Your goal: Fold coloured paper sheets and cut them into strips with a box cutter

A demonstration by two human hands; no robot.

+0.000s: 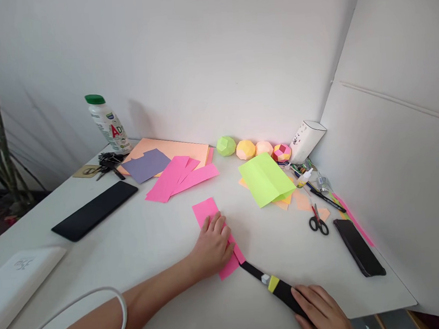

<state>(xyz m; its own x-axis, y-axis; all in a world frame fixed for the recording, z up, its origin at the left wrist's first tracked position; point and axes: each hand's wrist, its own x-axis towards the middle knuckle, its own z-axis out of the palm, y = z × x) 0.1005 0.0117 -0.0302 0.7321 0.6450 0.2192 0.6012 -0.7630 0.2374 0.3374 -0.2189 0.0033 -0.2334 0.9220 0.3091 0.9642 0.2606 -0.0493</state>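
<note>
One pink paper strip [204, 209], central in the head view, slants from far left to near right under the unclenched left hand [213, 245]. The right hand [322, 310], lower right, grasps a cutter [284, 293], tip meeting the strip's near right edge.

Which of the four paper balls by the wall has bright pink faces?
The rightmost ball: it mixes bright pink with yellow and dark red. The green ball, yellow ball and peach ball show none.
</note>
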